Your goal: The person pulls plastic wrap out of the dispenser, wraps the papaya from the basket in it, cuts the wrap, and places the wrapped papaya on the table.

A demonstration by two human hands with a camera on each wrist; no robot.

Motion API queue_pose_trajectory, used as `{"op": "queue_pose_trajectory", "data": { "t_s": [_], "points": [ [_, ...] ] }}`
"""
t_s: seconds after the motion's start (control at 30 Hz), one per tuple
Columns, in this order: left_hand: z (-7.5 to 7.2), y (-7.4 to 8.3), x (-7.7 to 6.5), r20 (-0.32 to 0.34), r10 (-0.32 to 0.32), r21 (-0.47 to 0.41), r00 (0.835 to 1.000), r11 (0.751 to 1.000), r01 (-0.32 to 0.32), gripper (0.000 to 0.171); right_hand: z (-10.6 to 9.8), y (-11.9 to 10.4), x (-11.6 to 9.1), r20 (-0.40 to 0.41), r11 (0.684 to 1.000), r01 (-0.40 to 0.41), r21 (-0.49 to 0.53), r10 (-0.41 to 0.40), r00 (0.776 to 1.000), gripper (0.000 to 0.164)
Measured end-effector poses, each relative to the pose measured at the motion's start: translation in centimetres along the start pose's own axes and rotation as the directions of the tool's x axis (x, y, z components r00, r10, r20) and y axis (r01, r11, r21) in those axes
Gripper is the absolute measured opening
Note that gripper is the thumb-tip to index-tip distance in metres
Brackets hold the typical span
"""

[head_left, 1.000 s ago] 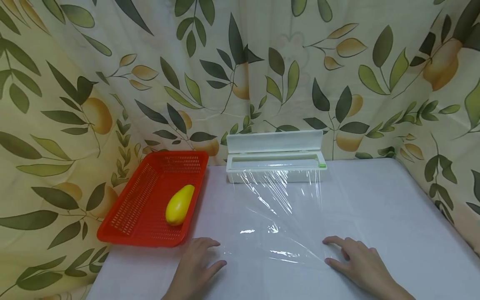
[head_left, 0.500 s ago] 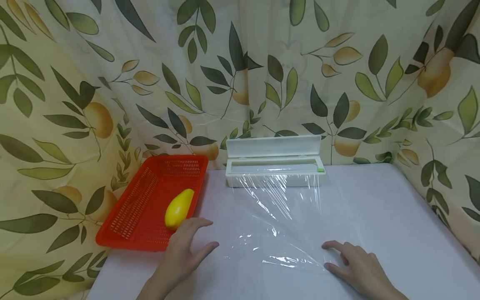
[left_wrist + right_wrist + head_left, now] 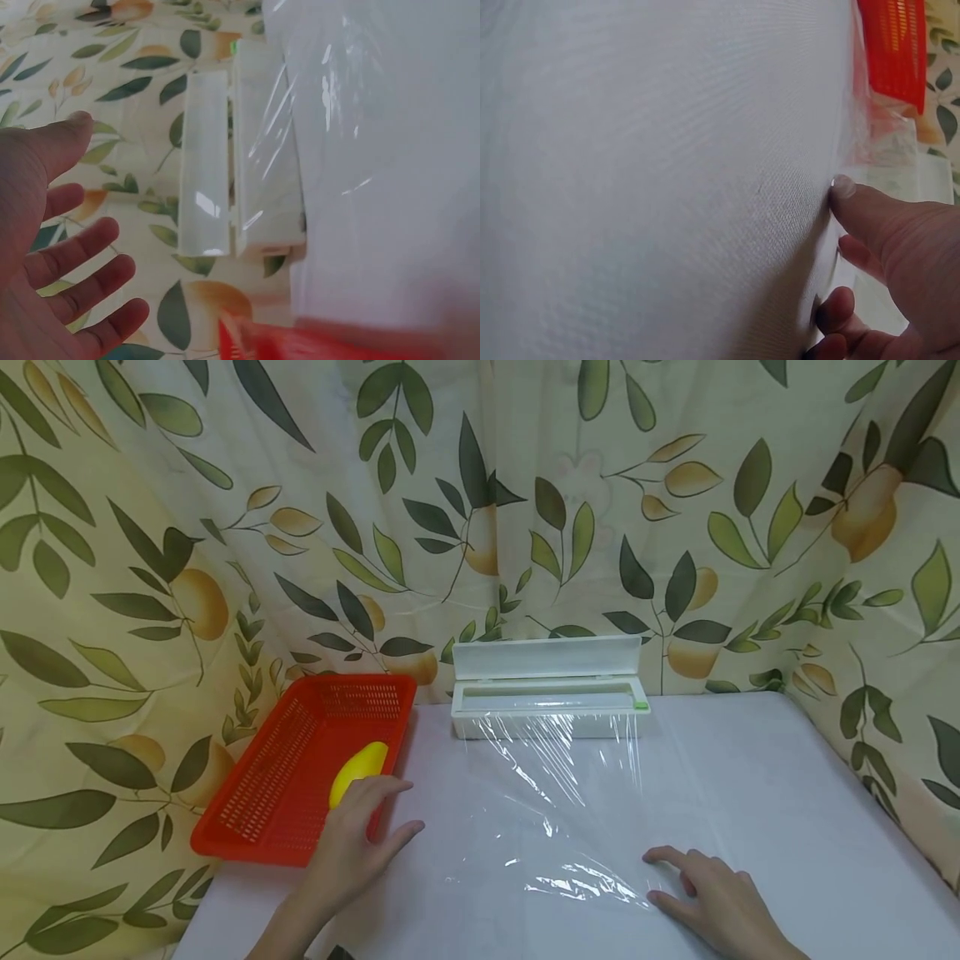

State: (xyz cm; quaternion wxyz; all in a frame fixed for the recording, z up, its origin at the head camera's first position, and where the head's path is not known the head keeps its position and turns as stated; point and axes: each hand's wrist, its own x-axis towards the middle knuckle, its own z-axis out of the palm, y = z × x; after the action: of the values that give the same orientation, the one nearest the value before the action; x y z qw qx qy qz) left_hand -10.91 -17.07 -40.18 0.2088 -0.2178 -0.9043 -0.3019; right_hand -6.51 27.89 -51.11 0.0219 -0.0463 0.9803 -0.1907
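Observation:
My left hand (image 3: 354,837), fingers spread and holding nothing, overlaps the front right corner of the red basket (image 3: 258,822) in the head view. Just beyond its fingers lies a smooth, yellow, elongated fruit (image 3: 360,762), its lower part hidden by the hand. A sheet of clear plastic wrap (image 3: 551,831) runs from the white wrap dispenser (image 3: 480,725) toward the front of the table. At the sheet's front right corner, my right hand (image 3: 708,892) rests with its thumb tip touching the wrap and its index finger apart from the thumb.
The dispenser's lid (image 3: 547,657) stands up at the back, and a small green piece (image 3: 641,705) sits at its right end. A leaf-patterned curtain (image 3: 420,552) closes off the back and sides of the white-covered table (image 3: 742,777).
My left hand has moved left and forward from the wrap's left side to over the basket's edge by the fruit. The right hand stays at the wrap's corner. The head view has tilted slightly up.

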Motion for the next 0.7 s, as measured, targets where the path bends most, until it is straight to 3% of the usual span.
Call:
{"op": "queue_pose_trajectory", "data": {
  "t_s": [0.17,0.33,0.5,0.7],
  "points": [
    [-1.3,-0.9,1.5,0.014,0.003,-0.001,1.000,1.000,-0.003,0.053,0.0,0.1,0.3,0.027,1.000,-0.012,-0.004,0.012,1.000,0.050],
    [-2.7,-2.4,3.2,-0.003,0.017,0.022,1.000,1.000,-0.017,0.064,0.1,0.2,0.4,0.052,1.000,-0.024,0.006,0.024,0.998,0.052],
    [-3.5,-4.3,4.7,-0.040,0.018,0.079,0.999,0.997,-0.015,0.074,0.1,0.2,0.5,0.069,0.999,-0.049,0.017,0.048,0.996,0.053],
    [-3.7,-7.2,6.2,-0.024,-0.023,0.083,0.999,0.996,0.025,0.075,0.1,0.2,0.4,0.063,0.999,-0.051,0.016,0.049,0.997,0.053]
  ]
}}
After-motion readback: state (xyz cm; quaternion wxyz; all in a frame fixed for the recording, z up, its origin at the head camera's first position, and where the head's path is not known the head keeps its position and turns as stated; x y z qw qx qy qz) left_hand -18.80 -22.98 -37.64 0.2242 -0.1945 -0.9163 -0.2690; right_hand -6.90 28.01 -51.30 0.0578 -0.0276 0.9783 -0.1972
